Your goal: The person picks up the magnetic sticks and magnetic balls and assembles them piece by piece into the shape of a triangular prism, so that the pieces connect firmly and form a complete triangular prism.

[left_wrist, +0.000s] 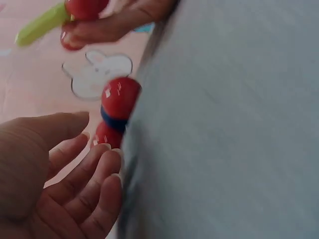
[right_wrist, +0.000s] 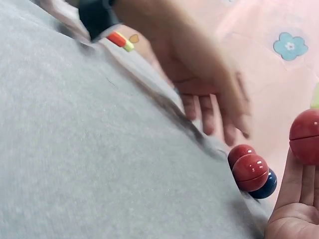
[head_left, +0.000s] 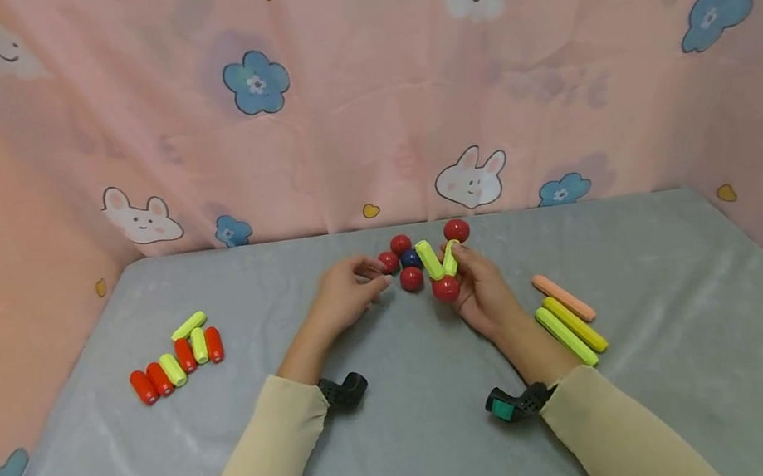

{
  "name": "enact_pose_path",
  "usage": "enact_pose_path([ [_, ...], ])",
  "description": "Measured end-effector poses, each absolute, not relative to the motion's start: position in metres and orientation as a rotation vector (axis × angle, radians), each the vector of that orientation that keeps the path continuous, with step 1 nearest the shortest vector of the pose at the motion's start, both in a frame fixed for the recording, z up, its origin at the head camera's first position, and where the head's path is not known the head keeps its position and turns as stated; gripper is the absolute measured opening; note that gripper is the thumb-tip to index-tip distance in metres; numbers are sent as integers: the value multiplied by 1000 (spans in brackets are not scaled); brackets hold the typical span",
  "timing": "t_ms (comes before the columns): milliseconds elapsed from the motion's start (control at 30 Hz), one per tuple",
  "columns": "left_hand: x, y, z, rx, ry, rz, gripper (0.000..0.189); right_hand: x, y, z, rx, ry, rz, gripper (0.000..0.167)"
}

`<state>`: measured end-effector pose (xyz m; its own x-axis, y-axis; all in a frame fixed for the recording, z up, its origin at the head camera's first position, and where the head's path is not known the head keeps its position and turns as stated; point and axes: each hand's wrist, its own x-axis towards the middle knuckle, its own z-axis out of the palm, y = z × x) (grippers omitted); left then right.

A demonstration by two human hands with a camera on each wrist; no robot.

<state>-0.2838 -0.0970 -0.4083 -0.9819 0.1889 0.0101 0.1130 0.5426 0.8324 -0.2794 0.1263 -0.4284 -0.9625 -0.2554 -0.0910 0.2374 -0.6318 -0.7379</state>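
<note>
In the head view my right hand grips a V-shaped piece of two yellow-green rods that meet at a red ball. Another red ball shows at the top of the right rod, and the fingers hide part of this joint. My left hand is held just left of a loose group on the cloth, with fingers loosely bent and nothing between them. That group has several red balls around a dark blue ball. The left wrist view shows a gap between thumb and fingers.
Short red rods and yellow-green rods lie on the left of the grey cloth. To the right are three longer sticks: orange, yellow and yellow-green. A pink patterned curtain stands behind.
</note>
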Motion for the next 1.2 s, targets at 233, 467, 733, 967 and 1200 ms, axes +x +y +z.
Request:
enact_pose_path([
  [233,-292,-69,-402,387,2849,1036,37,-279,122,-439,-36,1186,-2625,35],
  [467,-287,-80,-426,373,2838,1213,36,-277,110,-443,-40,1221,-2593,35],
  [733,-289,-105,-434,142,2299,2138,41,-280,108,-440,-46,1457,-2455,40],
  [967,-286,-101,-433,172,2041,2263,40,-278,111,-439,-60,1623,-2353,46],
  [1200,-290,-94,-427,139,1836,2422,36,-279,118,-434,-90,1783,-2281,48],
])
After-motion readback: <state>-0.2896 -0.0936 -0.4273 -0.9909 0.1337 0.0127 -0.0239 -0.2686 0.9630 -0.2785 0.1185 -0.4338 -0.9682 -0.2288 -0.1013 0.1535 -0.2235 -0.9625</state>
